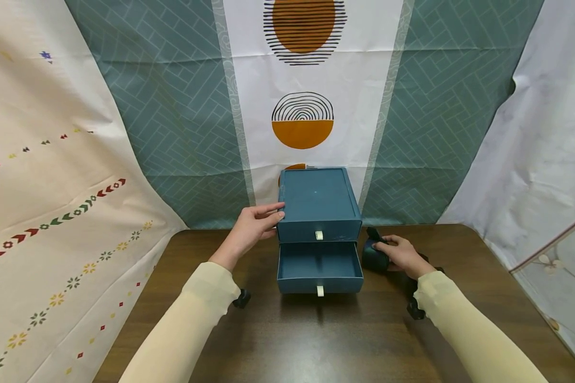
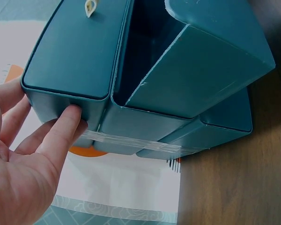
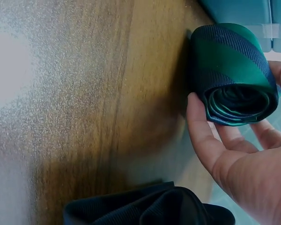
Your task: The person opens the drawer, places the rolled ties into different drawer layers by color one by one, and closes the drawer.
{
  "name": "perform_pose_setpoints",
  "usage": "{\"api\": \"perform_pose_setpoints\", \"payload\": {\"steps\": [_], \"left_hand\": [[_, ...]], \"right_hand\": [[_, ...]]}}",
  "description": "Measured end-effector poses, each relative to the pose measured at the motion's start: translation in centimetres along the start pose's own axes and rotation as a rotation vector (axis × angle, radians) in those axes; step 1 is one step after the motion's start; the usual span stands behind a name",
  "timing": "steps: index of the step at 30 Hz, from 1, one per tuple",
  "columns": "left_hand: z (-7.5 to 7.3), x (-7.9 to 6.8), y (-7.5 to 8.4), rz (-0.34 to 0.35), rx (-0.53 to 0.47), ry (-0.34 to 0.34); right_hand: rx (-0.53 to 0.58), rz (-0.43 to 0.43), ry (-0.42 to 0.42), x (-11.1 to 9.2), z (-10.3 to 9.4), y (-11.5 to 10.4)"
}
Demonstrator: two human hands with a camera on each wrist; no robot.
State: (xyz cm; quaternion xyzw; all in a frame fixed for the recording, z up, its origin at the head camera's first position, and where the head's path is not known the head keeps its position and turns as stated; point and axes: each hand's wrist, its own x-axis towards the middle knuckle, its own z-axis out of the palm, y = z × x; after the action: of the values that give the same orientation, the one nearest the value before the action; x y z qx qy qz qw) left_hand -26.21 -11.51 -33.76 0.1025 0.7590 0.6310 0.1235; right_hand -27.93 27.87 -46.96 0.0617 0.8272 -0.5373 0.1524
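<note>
A teal two-drawer cabinet (image 1: 320, 194) stands at the back of the table, its lower drawer (image 1: 320, 284) pulled out and its upper one closed. My left hand (image 1: 251, 231) rests against the cabinet's upper left side, fingers fairly straight, one fingertip pressing the side wall in the left wrist view. To the right of the cabinet, my right hand (image 1: 402, 258) holds a rolled necktie (image 3: 232, 65) with green and navy stripes. Its spiral end faces the right wrist camera. Thumb and fingers lie around the roll, close to the table top.
Another dark folded or rolled cloth (image 3: 150, 208) lies near the right wrist. The brown wooden table (image 1: 316, 340) extends in front of the cabinet. A patterned curtain (image 1: 302, 80) hangs behind it, with light cloths at both sides. Clear tape (image 2: 140, 141) runs across the cabinet.
</note>
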Motion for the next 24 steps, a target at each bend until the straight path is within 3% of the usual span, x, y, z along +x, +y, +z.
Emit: {"api": "perform_pose_setpoints", "payload": {"steps": [7, 14, 24], "left_hand": [[-0.1, 1.0, -1.6, 0.026, 0.019, 0.036], [0.0, 1.0, -1.7, 0.037, 0.033, 0.047], [0.0, 1.2, -1.7, 0.035, 0.040, 0.045]], "right_hand": [[0.016, -0.034, 0.029, -0.5, -0.6, -0.2], [0.024, -0.064, 0.079, -1.9, -1.8, -1.0], [0.127, -0.146, 0.161, -4.5, -2.9, -4.4]]}}
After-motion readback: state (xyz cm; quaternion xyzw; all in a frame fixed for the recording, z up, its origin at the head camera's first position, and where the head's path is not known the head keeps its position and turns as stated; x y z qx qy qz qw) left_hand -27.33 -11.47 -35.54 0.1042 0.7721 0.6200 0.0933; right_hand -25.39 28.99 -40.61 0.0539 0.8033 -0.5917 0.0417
